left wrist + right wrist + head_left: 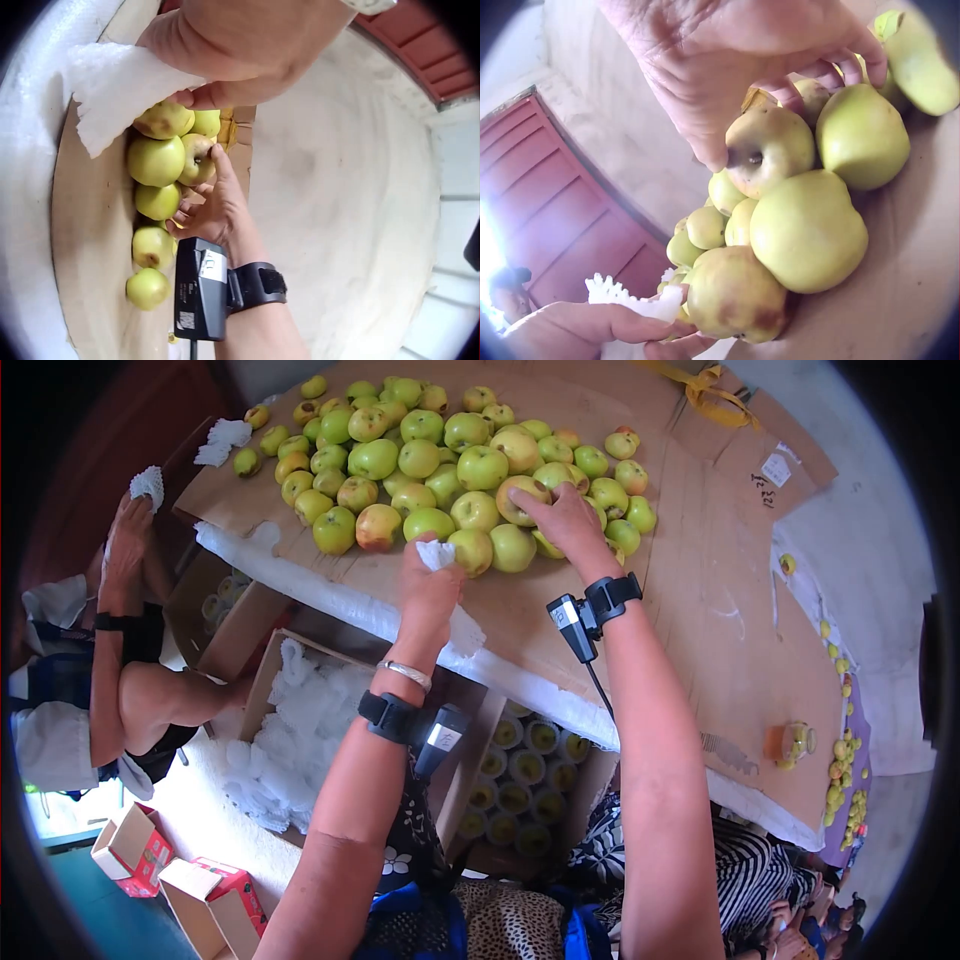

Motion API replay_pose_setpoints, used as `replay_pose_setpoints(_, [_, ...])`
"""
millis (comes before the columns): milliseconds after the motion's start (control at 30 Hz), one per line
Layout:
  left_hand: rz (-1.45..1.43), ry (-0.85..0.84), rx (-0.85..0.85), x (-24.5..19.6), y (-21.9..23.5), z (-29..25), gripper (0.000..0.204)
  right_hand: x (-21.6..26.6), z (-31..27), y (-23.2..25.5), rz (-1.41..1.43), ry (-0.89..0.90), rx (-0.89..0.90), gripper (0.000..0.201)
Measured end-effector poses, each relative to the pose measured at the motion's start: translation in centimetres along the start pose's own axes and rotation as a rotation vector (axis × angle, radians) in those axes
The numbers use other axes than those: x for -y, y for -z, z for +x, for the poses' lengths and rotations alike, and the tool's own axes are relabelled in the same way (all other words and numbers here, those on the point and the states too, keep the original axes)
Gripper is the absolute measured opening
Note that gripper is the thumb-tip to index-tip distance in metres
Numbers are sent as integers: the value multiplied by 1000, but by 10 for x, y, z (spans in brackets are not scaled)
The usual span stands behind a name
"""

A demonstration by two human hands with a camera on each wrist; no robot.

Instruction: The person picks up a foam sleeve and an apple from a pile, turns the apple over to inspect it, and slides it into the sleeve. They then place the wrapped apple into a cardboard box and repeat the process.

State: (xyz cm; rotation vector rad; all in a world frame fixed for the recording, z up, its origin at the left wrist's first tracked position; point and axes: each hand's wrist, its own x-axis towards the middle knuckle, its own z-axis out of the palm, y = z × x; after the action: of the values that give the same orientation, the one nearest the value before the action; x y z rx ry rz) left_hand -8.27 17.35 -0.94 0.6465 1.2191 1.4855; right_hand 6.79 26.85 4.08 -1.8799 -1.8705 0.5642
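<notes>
My left hand [430, 595] pinches a white foam net [435, 554] at the near edge of the apple pile; the net also shows in the left wrist view [112, 86]. Beside it, touching or very close, lies a blotched yellow-green apple [735, 294]. My right hand [575, 530] grips a yellowish apple with a brown hollow [771, 152], thumb on its near side and fingers curled over the far side. Green apples [808, 231] lie against it. The far fingertips are partly hidden behind the fruit.
The apples lie on a cardboard-covered table [700, 640]. Below its edge are a box of white foam nets [310, 710] and a box of packed apples [525, 765]. A jar [790, 743] stands at right. Another person's hand [128, 540] holds a net at left.
</notes>
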Motion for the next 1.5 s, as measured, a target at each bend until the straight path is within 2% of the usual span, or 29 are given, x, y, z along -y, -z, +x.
replay_pose_setpoints(67, [79,43,42,1,-2,1,50,2,2,-1,-1,-5,-21,80])
replay_pose_setpoints(167, [-20,12,55,3,-10,-1,53,8,-6,-5,-53,-49,-59,79])
replay_pose_setpoints(267, [62,40,80,-1,-10,-2,53,7,-8,-1,-118,0,-81,86])
replay_pose_setpoints(367, [126,104,95,-5,-7,-2,53,11,-19,16,-66,-8,17,78])
replay_pose_setpoints(467, [275,68,131,-5,-4,-5,51,9,-20,29,-168,59,91,78])
replay_pose_setpoints(567, [253,100,148,-2,0,-2,48,-1,-12,30,-117,92,180,81])
replay_pose_setpoints(667, [300,26,66,-2,-5,-6,47,1,-7,35,81,87,379,83])
replay_pose_setpoints(700, [305,6,81,-3,-3,-3,47,3,-6,36,54,95,397,87])
replay_pose_setpoints(800, [304,6,123,3,-4,-3,48,-7,-3,16,151,131,286,87])
replay_pose_setpoints(900, [274,55,135,-2,-5,-4,51,-3,-26,35,360,-8,480,81])
replay_pose_setpoints(933, [246,89,147,-1,-9,-7,52,-8,-23,26,349,130,375,72])
replay_pose_setpoints(967, [218,132,161,2,-13,-11,54,-10,-24,25,297,123,359,70])
replay_pose_setpoints(1000, [303,10,103,13,-15,-12,54,-10,-30,26,244,110,343,68])
replay_pose_setpoints(1033, [384,-117,46,30,-18,-11,55,-15,-35,23,306,103,281,67])
replay_pose_setpoints(1100, [599,-544,-67,47,-30,-16,57,-21,-42,15,432,106,153,64])
replay_pose_setpoints(1200, [362,-306,-45,43,-40,-35,57,-28,-52,19,426,115,126,64])
replay_pose_setpoints(1233, [325,-274,30,45,-37,-33,59,-31,-58,25,441,69,186,65])
replay_pose_setpoints(1300, [425,-287,42,50,-34,-31,61,-32,-68,39,481,-13,301,66])
replay_pose_setpoints(1333, [478,-302,45,50,-34,-29,62,-38,-71,38,456,-6,237,65])
replay_pose_setpoints(1433, [588,-515,4,56,-41,-34,64,-61,-82,35,383,9,73,64])
replay_pose_setpoints(1500, [625,-518,31,57,-45,-40,67,-69,-92,36,348,21,-1,64])
